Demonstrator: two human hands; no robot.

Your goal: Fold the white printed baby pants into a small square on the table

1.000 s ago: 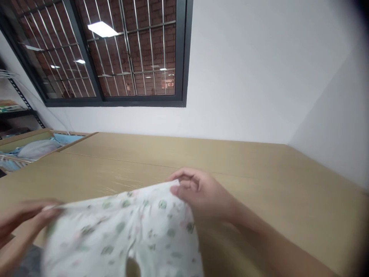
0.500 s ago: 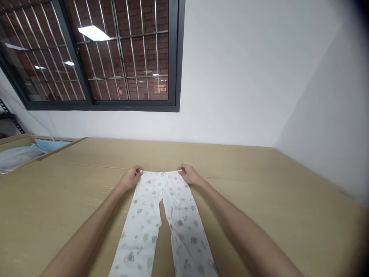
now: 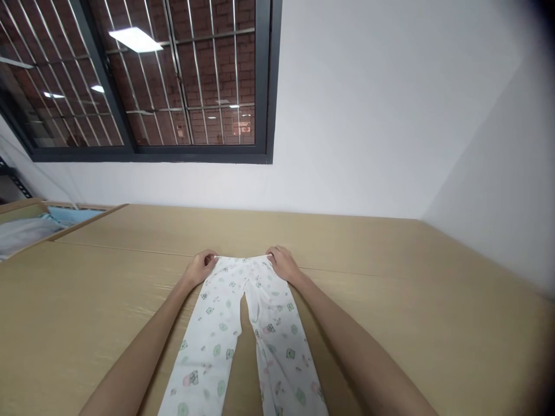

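Note:
A pair of white trousers (image 3: 219,323) with a small green and pink print lies spread out, waistband at the far end and legs running toward me. The lower ends of both legs pass out of view at the bottom. My left hand (image 3: 203,266) pinches the left corner of the waistband. At the opposite corner, my right hand (image 3: 281,262) grips the waistband with fingers closed. Between the two hands the waistband is stretched nearly straight. The right trouser leg shows some wrinkles.
The tan work surface (image 3: 108,289) has a seam across it and meets a white wall (image 3: 347,115) at the back. A barred window (image 3: 182,75) is set above. At the left stands an open box (image 3: 78,226) with pale blue and whitish material inside.
My left hand has shifted slightly right along with its corner of the waistband. My right hand has barely moved and still holds its corner. The view has tilted a little.

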